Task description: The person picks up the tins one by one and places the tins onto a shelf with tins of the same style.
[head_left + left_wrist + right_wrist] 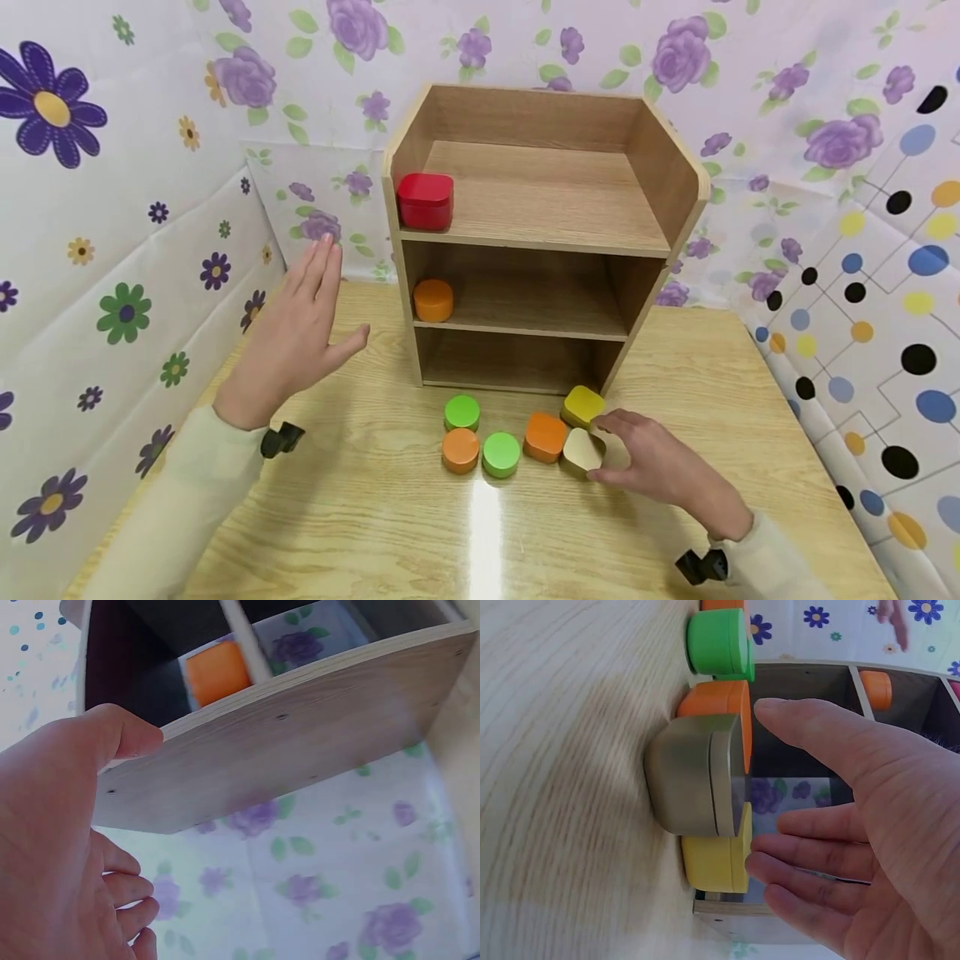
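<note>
My right hand reaches over the table beside a beige squarish tin. In the right wrist view its thumb and fingers are spread, with a gap to the beige tin and the yellow tin. Close by stand the yellow tin and an orange squarish tin. Further left are two round green tins, one nearer and one behind, and a round orange tin. My left hand hovers with straight fingers left of the shelf, holding nothing.
A three-tier wooden shelf stands at the back of the table. A red squarish tin sits on its top tier at the left, a round orange tin on the middle tier. Patterned cloth walls surround the table.
</note>
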`<move>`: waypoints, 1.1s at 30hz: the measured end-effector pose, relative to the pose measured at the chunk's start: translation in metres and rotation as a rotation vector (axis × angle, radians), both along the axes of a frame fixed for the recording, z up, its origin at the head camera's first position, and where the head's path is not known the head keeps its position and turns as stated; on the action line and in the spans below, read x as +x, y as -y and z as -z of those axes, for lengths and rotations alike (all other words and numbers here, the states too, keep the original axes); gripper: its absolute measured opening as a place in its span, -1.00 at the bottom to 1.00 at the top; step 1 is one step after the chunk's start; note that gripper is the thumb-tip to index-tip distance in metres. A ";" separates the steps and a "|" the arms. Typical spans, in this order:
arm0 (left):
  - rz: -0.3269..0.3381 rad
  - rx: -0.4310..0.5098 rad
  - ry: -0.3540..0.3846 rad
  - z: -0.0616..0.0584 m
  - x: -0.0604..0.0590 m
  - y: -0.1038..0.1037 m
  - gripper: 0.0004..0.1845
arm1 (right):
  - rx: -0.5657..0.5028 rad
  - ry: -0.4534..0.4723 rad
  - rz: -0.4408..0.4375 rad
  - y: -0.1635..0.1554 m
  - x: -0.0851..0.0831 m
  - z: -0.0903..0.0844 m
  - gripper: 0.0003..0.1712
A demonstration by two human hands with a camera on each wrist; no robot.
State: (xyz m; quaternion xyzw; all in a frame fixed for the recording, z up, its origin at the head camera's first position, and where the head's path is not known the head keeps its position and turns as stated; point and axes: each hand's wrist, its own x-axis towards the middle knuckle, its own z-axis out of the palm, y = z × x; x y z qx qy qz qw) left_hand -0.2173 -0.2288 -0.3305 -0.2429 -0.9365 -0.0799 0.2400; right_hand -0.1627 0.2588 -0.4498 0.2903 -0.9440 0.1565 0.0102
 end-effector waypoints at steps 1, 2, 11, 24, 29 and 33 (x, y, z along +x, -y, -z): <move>0.001 -0.011 -0.024 -0.005 -0.001 -0.001 0.06 | -0.002 0.002 -0.003 0.000 0.000 0.001 -0.21; 0.002 -0.022 -0.045 -0.010 -0.002 -0.002 0.06 | -0.001 0.003 -0.005 0.000 0.000 0.002 -0.21; 0.023 -0.003 -0.129 -0.046 -0.010 -0.014 0.04 | -0.007 0.018 -0.019 0.005 -0.001 0.010 -0.22; 0.062 -0.073 -0.275 -0.087 -0.024 -0.048 0.02 | 0.004 -0.029 -0.007 0.009 -0.001 0.019 -0.22; 0.040 -0.127 -0.277 -0.091 -0.030 -0.056 0.06 | 0.022 -0.027 0.011 0.010 -0.002 0.020 -0.19; 0.030 -0.130 -0.280 -0.092 -0.036 -0.060 0.06 | 0.033 -0.037 0.021 0.011 -0.004 0.022 -0.19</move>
